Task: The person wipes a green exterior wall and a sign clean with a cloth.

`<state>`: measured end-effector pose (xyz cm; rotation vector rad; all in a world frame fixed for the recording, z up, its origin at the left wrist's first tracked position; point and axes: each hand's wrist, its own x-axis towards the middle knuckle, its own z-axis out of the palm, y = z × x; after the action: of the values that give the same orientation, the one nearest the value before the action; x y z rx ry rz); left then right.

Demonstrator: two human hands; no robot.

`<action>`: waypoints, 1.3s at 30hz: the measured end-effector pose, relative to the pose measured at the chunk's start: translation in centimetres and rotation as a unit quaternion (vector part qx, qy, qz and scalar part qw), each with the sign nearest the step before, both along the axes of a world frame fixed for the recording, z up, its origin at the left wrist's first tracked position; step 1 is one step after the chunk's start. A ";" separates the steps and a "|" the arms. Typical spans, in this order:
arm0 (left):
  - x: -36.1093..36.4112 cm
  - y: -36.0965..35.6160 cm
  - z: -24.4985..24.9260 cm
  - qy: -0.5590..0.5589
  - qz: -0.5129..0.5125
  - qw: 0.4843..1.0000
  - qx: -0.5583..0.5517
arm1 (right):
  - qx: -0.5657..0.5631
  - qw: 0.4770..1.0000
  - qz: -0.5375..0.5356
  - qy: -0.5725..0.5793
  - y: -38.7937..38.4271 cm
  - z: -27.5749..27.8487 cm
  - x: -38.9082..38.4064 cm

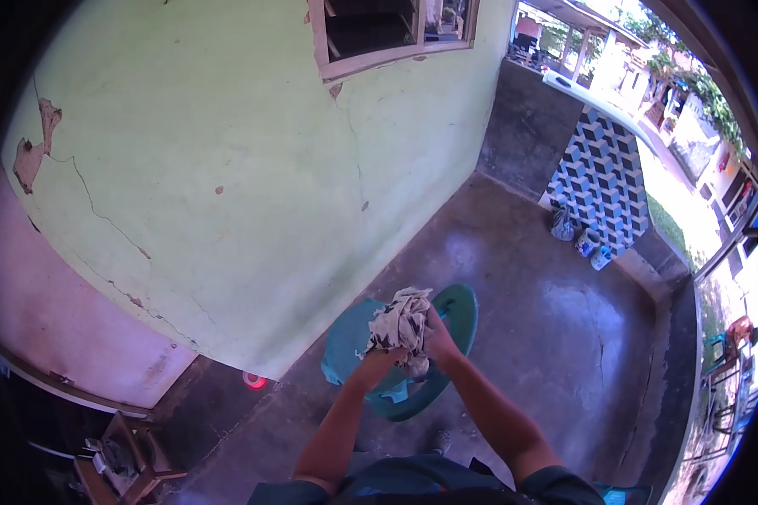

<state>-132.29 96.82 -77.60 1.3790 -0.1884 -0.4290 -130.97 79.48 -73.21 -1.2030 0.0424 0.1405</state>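
Both of my hands hold a crumpled cream and dark patterned cloth over a green plastic basin. My left hand is closed on the cloth's lower left side. On the right side, my right hand grips the same cloth. Lighter teal material lies at the basin's left side, and part of it shows under my hands. The fingertips are partly hidden by the cloth.
A pale green cracked wall rises at the left. A wooden stool stands at the lower left, near a red ring-shaped object. Small containers and a bag sit by the patterned panel.
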 end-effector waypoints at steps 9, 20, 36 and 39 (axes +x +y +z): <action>1.2 -15.4 5.6 -0.120 0.054 0.971 0.199 | 0.021 0.990 0.138 0.015 -13.7 8.0 -0.1; 11.2 -21.8 3.6 -0.243 0.167 0.841 0.454 | -0.112 0.985 0.076 -0.111 -19.6 4.7 10.5; 28.5 -27.2 2.6 -0.147 0.066 0.936 0.312 | -0.003 0.993 0.055 0.104 -25.6 1.5 36.8; 31.9 -27.8 2.9 -0.185 0.147 0.899 0.369 | 0.072 0.991 -0.003 0.112 -25.6 2.5 41.5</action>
<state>-100.35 69.04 -74.71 2.2004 -0.1240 0.0453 -89.42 53.89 -70.71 -1.0387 0.2281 0.2689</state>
